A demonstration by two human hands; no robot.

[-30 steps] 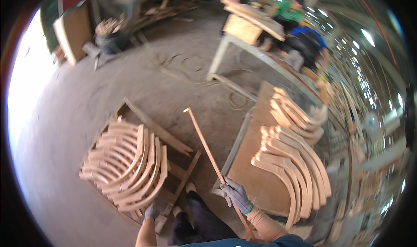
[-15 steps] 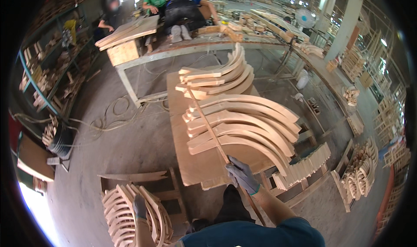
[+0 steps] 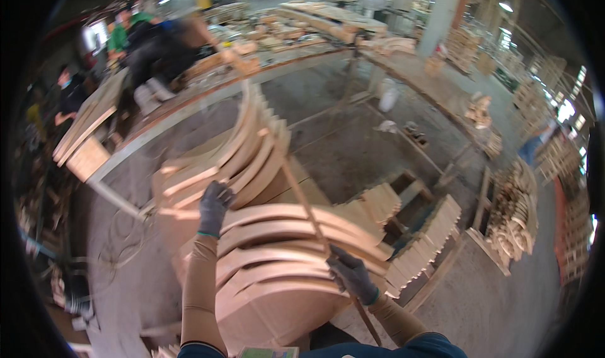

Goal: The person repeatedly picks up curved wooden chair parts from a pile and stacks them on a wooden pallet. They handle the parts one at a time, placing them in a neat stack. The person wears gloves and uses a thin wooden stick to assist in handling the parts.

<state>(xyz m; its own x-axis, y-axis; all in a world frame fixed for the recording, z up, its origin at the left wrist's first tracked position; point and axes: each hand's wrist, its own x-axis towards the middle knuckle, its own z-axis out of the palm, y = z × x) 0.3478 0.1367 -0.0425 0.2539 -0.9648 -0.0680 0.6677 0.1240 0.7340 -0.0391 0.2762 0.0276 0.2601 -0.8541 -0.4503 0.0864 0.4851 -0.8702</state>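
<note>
Long curved wooden pieces lie side by side in two groups on a brown board. The far group of curved pieces [image 3: 242, 163] bends upward; the near group of curved pieces [image 3: 277, 254] arches toward the right. My left hand [image 3: 214, 210], in a grey glove, is at the near left ends of the far group with its fingers curled; what they hold, if anything, is hidden. In a matching glove, my right hand [image 3: 354, 277] is closed round a long thin wooden stick [image 3: 299, 191]. The stick slants across both groups, its far tip over the far group.
Beyond the board runs a long workbench [image 3: 183, 109] with people at its far left. A row of small wooden pieces [image 3: 428, 248] lies to the right, near a stack of curved parts [image 3: 513, 213]. A hose [image 3: 120, 238] coils on the floor at left.
My left hand has risen from the lower-left stack to the far group of curved pieces. My view has swung right, and my right hand still grips the stick.
</note>
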